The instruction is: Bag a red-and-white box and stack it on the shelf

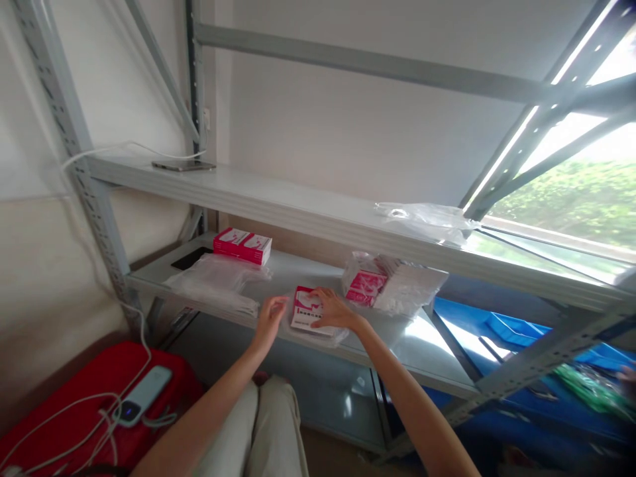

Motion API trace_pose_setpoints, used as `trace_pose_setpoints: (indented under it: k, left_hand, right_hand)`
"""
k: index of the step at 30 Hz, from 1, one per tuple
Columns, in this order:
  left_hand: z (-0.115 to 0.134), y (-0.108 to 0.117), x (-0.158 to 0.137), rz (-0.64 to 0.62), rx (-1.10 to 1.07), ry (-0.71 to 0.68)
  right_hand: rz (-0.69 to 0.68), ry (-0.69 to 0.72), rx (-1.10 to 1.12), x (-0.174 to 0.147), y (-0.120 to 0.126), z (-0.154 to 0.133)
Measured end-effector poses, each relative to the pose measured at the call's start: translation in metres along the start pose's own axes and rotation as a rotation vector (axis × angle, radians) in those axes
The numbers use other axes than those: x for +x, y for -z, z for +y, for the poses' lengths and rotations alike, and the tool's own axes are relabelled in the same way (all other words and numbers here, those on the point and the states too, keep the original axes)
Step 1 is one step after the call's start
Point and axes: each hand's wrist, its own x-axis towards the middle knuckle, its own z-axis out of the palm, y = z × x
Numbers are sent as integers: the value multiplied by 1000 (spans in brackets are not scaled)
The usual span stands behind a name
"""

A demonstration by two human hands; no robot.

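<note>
A small red-and-white box (303, 310) lies flat on the lower shelf, on top of a clear plastic bag (325, 340). My right hand (334, 310) reaches over its right side, thumb and fingers bent around the top and touching it. Just left of the box is my left hand (269, 319), its fingers curled in with the tips close together. Whether plastic is pinched between them I cannot make out. To the left lies a stack of clear plastic bags (216, 281). Behind them stands a block of red-and-white boxes (242, 245).
Right on the lower shelf are a bagged red box (366, 286) and more clear bags (410, 288). The upper shelf (278, 199) overhangs, carrying a phone (183, 165) and a crumpled bag (427, 218). A power bank (145, 395) with cables rests on a red case (59, 404).
</note>
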Motion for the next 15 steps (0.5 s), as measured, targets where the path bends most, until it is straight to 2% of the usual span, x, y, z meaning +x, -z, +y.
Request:
trace_pose_setpoints:
  k: [3, 8, 12, 15]
  left_hand:
    - [5, -2, 14, 79, -114, 127]
    - [22, -10, 21, 35, -131, 253]
    - [33, -17, 26, -81, -281, 373]
    - [40, -14, 34, -196, -345, 451]
  right_hand:
    - [73, 64, 132, -9, 16, -9]
    - [138, 89, 152, -16, 38, -26]
    - [114, 120, 98, -14, 53, -36]
    - [39, 137, 22, -10, 62, -42]
